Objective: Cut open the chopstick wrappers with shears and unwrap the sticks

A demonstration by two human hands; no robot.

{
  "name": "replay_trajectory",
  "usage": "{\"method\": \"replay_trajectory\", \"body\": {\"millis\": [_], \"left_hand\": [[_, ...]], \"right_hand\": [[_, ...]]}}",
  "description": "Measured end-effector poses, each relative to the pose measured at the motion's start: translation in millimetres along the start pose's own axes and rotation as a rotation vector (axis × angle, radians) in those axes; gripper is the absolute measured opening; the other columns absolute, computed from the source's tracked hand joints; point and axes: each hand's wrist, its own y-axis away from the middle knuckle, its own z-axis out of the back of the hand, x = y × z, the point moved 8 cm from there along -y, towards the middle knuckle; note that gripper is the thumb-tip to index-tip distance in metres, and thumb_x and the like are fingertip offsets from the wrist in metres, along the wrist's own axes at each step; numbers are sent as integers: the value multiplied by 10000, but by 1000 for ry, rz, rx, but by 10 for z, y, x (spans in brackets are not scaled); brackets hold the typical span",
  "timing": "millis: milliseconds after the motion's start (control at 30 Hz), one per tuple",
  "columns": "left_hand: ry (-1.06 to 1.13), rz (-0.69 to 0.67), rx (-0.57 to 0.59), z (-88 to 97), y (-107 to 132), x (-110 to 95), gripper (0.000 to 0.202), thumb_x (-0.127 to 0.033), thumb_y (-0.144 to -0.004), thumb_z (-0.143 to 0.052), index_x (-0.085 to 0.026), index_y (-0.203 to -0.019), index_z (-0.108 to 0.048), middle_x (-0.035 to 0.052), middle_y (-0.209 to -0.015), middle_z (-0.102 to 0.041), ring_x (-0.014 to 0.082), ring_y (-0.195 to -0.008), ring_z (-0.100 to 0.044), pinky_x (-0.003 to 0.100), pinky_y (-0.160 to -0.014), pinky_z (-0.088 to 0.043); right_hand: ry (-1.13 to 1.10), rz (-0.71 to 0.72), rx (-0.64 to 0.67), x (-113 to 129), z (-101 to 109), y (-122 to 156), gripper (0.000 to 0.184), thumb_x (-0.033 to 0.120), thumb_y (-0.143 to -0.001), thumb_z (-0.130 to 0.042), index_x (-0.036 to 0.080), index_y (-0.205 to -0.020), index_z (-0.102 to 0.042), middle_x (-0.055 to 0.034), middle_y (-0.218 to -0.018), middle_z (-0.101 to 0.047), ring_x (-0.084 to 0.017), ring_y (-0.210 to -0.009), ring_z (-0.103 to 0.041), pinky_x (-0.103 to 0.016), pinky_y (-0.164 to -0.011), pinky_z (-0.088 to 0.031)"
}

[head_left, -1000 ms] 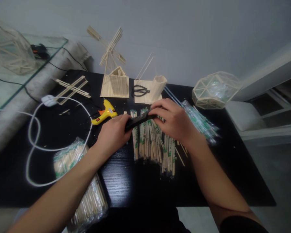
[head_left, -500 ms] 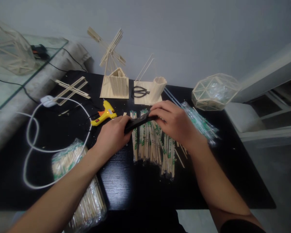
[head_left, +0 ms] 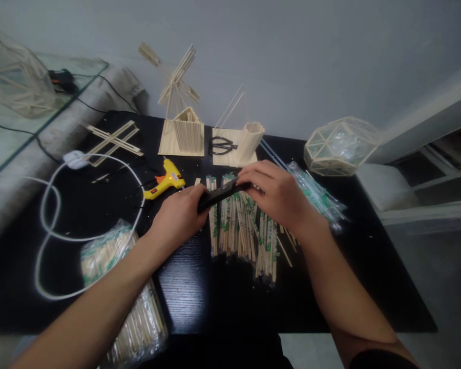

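Observation:
Both my hands hold a slim, flat black object (head_left: pixel 221 195), seen almost edge-on; its kind is not clear. My left hand (head_left: pixel 180 212) grips its left end between thumb and fingers. At its right end, my right hand (head_left: pixel 274 189) pinches with bent fingers. The object is held above several paper-and-plastic-wrapped chopsticks (head_left: pixel 238 230) lying on the black table. Left of my left hand lies a yellow glue gun (head_left: pixel 166 180). Behind my hands, black-handled scissors (head_left: pixel 221 146) rest on a flat wooden stick base (head_left: pixel 223 158) beside a stick-built cup (head_left: pixel 251 137).
A stick windmill model (head_left: pixel 187 136) stands at the back. Crossed sticks (head_left: pixel 113 141) and a looped white cable (head_left: pixel 42 220) lie left. Packs of chopsticks (head_left: pixel 140 318) sit near the front left, more wrapped packs (head_left: pixel 317 197) at right. A faceted stick frame (head_left: pixel 341 146) stands at the far right.
Almost nothing differs. Both hands keep their hold on the black object, and the view has shifted very slightly.

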Motion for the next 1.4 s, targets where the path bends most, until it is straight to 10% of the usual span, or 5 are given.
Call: {"method": "replay_trajectory", "body": {"millis": [767,1400], "left_hand": [[-252,107,19,3,10,60,478,-660,-966,-534,-223,-838,-679,75,-672,-677,261,-630,-660,333,-564,-369],[-273,113,22,34,1,27,460,-646,-981,-529,-220,-851,-645,73,-709,-693,259,-637,-671,314,-545,-339]], "right_hand": [[-60,-48,41,-17,-52,2,217,86,-971,-552,230,-947,-712,-58,-1022,-750,-228,-1049,-700,-418,-966,-566],[-62,-54,27,-19,-57,2,193,61,-955,-548,218,-954,-660,-66,-1002,-721,-229,-1022,-684,-402,-920,-561]]}}
